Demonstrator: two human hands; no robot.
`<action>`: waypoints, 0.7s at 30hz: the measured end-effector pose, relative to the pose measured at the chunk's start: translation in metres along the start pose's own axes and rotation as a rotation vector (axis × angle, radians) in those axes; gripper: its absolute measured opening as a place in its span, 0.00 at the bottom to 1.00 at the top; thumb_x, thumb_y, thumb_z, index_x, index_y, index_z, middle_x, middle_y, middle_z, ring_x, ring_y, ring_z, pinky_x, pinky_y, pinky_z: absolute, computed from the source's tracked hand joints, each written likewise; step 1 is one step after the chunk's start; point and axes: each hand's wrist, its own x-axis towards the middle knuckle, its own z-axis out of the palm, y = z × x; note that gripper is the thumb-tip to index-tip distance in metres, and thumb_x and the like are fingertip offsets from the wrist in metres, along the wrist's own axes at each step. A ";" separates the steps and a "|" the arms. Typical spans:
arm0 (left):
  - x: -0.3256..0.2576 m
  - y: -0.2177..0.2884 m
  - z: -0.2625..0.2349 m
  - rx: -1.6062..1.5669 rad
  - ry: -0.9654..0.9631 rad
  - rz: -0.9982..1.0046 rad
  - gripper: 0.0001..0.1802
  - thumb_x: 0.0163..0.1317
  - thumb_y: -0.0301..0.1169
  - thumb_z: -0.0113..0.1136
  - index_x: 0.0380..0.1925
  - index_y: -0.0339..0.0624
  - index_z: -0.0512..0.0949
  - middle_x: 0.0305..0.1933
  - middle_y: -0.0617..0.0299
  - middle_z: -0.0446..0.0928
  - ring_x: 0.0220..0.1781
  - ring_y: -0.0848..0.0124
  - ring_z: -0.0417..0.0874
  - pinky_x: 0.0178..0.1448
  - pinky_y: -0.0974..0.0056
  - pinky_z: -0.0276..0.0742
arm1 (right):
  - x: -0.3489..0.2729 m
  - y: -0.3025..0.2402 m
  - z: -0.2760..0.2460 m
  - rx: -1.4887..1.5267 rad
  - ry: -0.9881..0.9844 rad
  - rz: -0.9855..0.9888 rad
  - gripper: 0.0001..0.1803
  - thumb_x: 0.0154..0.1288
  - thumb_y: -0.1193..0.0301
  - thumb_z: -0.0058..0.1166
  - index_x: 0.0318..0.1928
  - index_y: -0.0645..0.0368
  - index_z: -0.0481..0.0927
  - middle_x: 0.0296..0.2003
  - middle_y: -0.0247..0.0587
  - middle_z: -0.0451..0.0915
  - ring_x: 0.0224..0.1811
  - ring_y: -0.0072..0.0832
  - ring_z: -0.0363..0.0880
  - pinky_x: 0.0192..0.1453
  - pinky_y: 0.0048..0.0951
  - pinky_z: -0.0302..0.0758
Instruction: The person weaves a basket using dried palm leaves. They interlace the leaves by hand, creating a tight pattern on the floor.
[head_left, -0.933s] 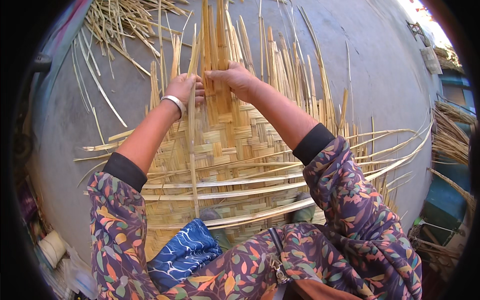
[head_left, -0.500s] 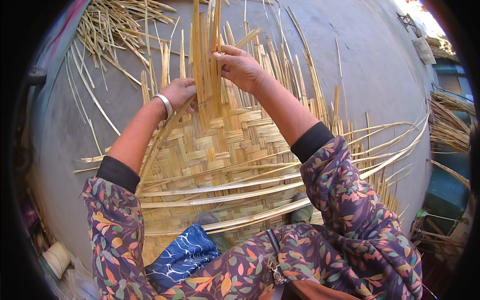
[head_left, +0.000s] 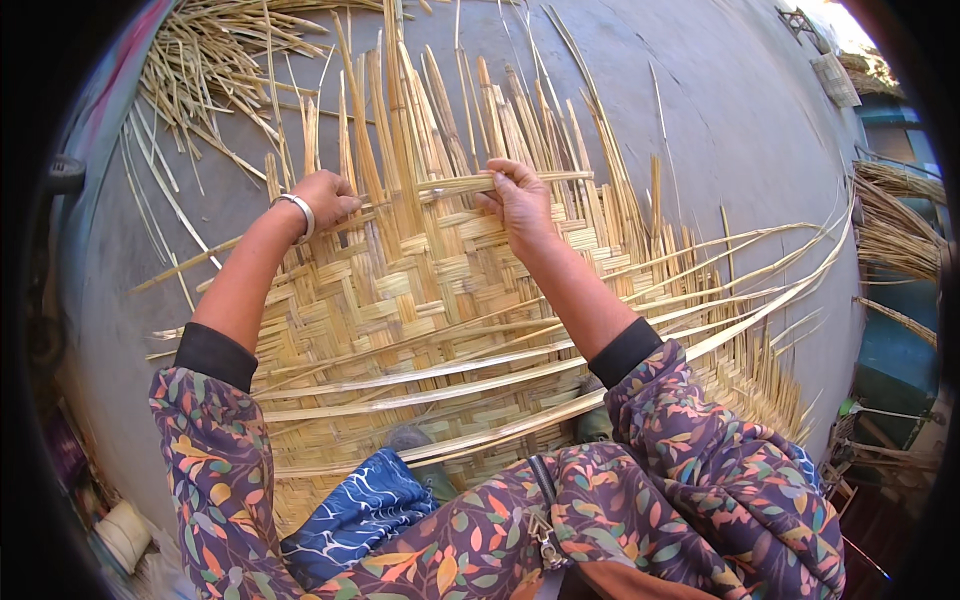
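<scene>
Both hands have come down and spread apart since half a second ago: then I saw them close together high on the upright strips, now they sit at the far edge of the woven part with a horizontal strip stretched between them.

My right hand (head_left: 520,200) is clenched in a pinch on the crosswise bamboo strip (head_left: 470,182); thumb and fingers close on it near its right portion, and a short tail runs on past the hand toward the right. My left hand (head_left: 322,198), with a pale bangle (head_left: 300,212) at the wrist, rests on the left stretch of the same line of weave, fingers curled down among the standing strips; I cannot tell whether it actually grasps the strip or only presses it.

That strip's long axis runs left to right, across the upright bamboo strips (head_left: 400,110) that fan away from me. It lies directly between the two hands, at the top row of the woven mat (head_left: 420,300). I judge the right hand has the firmer hold on it.

The mat lies flat on the grey concrete floor (head_left: 720,130), with long loose strips trailing off to the right. A heap of spare bamboo strips (head_left: 200,70) lies at upper left, well apart from both hands.
</scene>
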 end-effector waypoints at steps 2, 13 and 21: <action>-0.001 0.003 -0.001 0.079 0.022 0.014 0.13 0.53 0.37 0.61 0.31 0.37 0.81 0.29 0.53 0.81 0.32 0.64 0.82 0.42 0.62 0.76 | -0.007 0.004 -0.005 -0.030 0.042 0.032 0.08 0.67 0.76 0.45 0.44 0.58 0.76 0.37 0.37 0.77 0.36 0.23 0.78 0.40 0.24 0.83; -0.012 -0.019 0.032 0.166 0.118 0.043 0.10 0.51 0.34 0.62 0.25 0.38 0.78 0.24 0.55 0.76 0.28 0.63 0.76 0.37 0.61 0.73 | -0.006 0.006 -0.007 -0.105 -0.005 0.111 0.08 0.67 0.77 0.45 0.44 0.57 0.76 0.35 0.33 0.74 0.34 0.19 0.75 0.39 0.20 0.81; -0.004 0.060 0.064 0.161 0.399 0.476 0.16 0.52 0.32 0.63 0.43 0.42 0.79 0.38 0.55 0.78 0.41 0.59 0.80 0.47 0.60 0.75 | -0.004 0.006 -0.020 0.091 -0.101 0.175 0.07 0.68 0.77 0.44 0.41 0.56 0.75 0.38 0.35 0.75 0.36 0.21 0.77 0.41 0.23 0.81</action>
